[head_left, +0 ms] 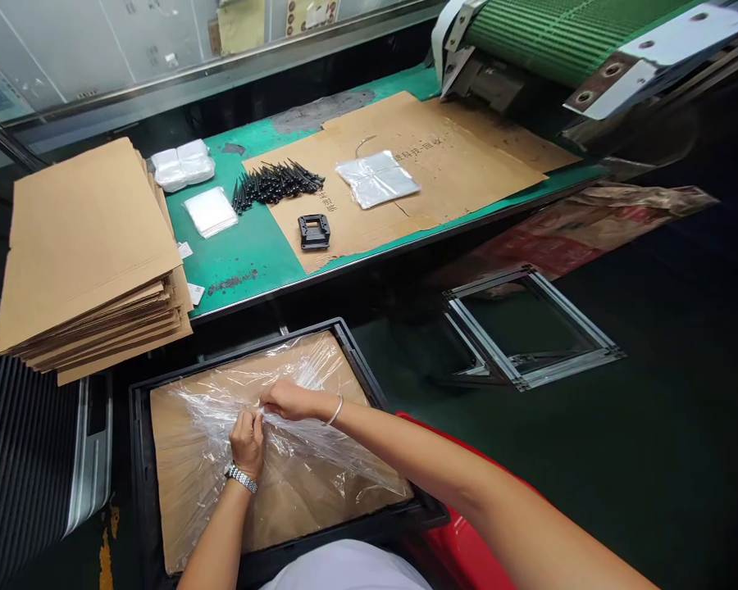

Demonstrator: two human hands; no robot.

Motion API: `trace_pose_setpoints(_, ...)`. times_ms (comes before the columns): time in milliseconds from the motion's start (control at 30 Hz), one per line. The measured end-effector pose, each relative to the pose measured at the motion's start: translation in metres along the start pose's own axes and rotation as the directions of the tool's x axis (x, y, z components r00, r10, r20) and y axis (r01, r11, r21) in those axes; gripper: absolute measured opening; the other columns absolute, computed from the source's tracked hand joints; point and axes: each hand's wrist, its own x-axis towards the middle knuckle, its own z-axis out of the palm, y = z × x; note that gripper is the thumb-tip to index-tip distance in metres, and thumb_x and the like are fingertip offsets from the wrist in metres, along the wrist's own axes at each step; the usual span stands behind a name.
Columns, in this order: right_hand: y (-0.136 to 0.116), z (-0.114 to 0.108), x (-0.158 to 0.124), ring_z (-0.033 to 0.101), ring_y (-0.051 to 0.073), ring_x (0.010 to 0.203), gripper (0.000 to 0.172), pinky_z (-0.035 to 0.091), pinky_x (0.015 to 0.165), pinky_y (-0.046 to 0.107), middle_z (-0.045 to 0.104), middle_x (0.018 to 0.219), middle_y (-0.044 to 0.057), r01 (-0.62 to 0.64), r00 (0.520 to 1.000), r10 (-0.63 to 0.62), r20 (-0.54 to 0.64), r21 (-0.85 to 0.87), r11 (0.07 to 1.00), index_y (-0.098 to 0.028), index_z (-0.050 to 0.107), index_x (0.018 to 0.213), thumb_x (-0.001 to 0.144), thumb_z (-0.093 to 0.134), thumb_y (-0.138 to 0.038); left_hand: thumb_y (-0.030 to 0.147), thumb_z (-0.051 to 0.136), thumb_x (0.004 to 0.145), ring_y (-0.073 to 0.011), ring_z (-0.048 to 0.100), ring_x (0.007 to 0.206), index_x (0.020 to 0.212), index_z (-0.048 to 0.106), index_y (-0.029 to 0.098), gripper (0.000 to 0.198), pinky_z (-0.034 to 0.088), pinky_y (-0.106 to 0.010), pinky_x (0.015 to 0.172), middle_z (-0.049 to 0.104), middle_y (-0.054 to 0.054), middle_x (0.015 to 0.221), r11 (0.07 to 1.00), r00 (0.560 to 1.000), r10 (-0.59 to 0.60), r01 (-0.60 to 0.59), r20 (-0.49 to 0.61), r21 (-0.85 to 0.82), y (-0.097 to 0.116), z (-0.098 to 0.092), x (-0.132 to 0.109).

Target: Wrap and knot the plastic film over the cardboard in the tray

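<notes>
Both hands pinch 1 clear plastic bag (271, 426) over the cardboard-lined black crate (140, 459): left hand (246, 440) clamps a fold, right hand (289, 400) grips just beside it, stretching film apart. Cardboard stack (86, 254), black pins (274, 182) sit on bench above.

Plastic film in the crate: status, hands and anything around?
Left hand and right hand both pinching the film, bunched between them. Film lies over cardboard in the black crate. Nothing on top of it.
</notes>
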Motion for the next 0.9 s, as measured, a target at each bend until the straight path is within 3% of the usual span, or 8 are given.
trace_pose_setpoints(167,0.000,0.005,-0.001,0.058,0.017,0.070,0.018,0.036,0.058,0.024,0.066,0.079,0.006,-0.141,0.989,0.139,-0.041,-0.063,0.988,-0.017,0.064,0.083,0.079,0.046,-0.016,0.017,0.032,0.087,-0.0134,0.053,0.063,0.071,0.053,0.018,0.026,0.039,-0.025,0.059,0.057,-0.003,0.065,0.994,0.985,0.071,-0.082,0.159,0.068,0.004,-0.015,0.005)
trace_pose_setpoints(300,-0.013,0.009,0.002,0.060,0.023,0.070,0.016,0.039,0.058,0.027,0.066,0.077,0.012,-0.262,0.965,0.257,-0.055,-0.133,0.956,-0.013,0.065,0.076,0.068,0.052,-0.012,0.009,0.038,0.079,-0.0195,0.052,0.070,0.068,0.054,0.019,0.022,0.036,-0.030,0.060,0.057,-0.006,0.067,0.976,0.947,0.107,-0.158,0.302,0.148,0.009,-0.027,0.009)
trace_pose_setpoints(533,-0.021,0.027,0.005,0.057,0.030,0.084,0.020,0.042,0.062,0.032,0.064,0.079,0.019,-0.378,0.926,0.368,-0.088,-0.176,0.909,-0.005,0.065,0.082,0.066,0.054,-0.013,0.002,0.040,0.070,-0.0188,0.054,0.069,0.069,0.056,0.018,0.023,0.035,-0.029,0.057,0.059,-0.005,0.066,0.954,0.884,0.139,-0.240,0.447,0.178,0.012,-0.023,-0.004)
trace_pose_setpoints(767,-0.032,0.038,-0.014,0.053,0.026,0.087,0.019,0.040,0.077,0.037,0.061,0.090,0.017,-0.427,0.899,0.396,-0.189,-0.169,0.888,-0.007,0.060,0.089,0.077,0.048,-0.014,0.007,0.037,0.079,-0.0185,0.054,0.067,0.069,0.057,0.018,0.025,0.039,-0.029,0.058,0.059,-0.004,0.066,0.948,0.868,0.163,-0.269,0.468,0.169,0.008,-0.020,-0.015)
trace_pose_setpoints(833,-0.034,0.041,-0.033,0.049,0.025,0.100,0.026,0.037,0.085,0.039,0.057,0.106,0.016,-0.429,0.878,0.369,-0.304,-0.157,0.890,-0.011,0.056,0.104,0.084,0.041,-0.017,0.018,0.039,0.084,-0.0197,0.054,0.070,0.077,0.059,0.018,0.021,0.042,-0.031,0.062,0.060,-0.006,0.071,0.948,0.897,0.152,-0.251,0.416,0.194,0.009,-0.025,-0.021)
trace_pose_setpoints(900,-0.031,0.048,-0.057,0.037,0.026,0.118,0.037,0.031,0.095,0.044,0.041,0.130,0.015,-0.406,0.842,0.304,-0.445,-0.154,0.901,-0.018,0.044,0.123,0.087,0.041,-0.026,0.035,0.043,0.083,-0.0234,0.055,0.084,0.095,0.058,0.016,0.027,0.044,-0.036,0.074,0.062,-0.011,0.089,0.949,0.949,0.123,-0.198,0.291,0.246,0.008,-0.029,-0.030)
